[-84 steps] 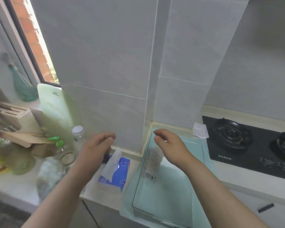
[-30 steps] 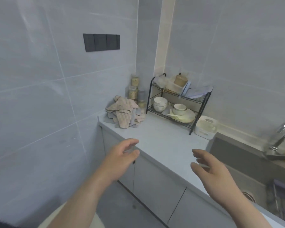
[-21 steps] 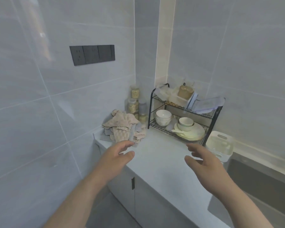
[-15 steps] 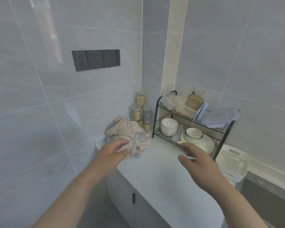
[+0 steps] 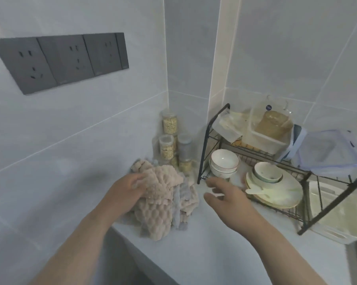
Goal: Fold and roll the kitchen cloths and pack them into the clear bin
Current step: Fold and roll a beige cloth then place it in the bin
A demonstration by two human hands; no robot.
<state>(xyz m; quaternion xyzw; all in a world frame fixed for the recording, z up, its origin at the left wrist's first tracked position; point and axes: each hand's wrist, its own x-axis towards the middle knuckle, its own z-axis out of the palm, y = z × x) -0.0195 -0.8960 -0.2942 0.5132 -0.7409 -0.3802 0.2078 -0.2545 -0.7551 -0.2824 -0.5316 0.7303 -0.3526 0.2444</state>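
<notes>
A heap of kitchen cloths (image 5: pixel 163 204), beige waffle-textured ones with grey ones among them, lies in the counter's left corner against the wall. My left hand (image 5: pixel 125 193) is on the heap's left side, its fingers curled into the top beige cloth. My right hand (image 5: pixel 227 199) hovers just right of the heap, fingers spread and holding nothing. The clear bin (image 5: pixel 336 233) stands on the counter at the far right, partly behind the rack's frame.
A black wire dish rack (image 5: pixel 204 145) with bowls (image 5: pixel 223 163), plates and lidded boxes stands right behind my right hand. Several jars (image 5: pixel 169 140) fill the corner behind the cloths. Wall sockets (image 5: pixel 66 60) sit upper left. The counter edge (image 5: pixel 152 256) drops off at the near left.
I turned away from the stove area to this counter and came closer. My left hand reached forward onto the cloth heap; my right hand moved in beside it.
</notes>
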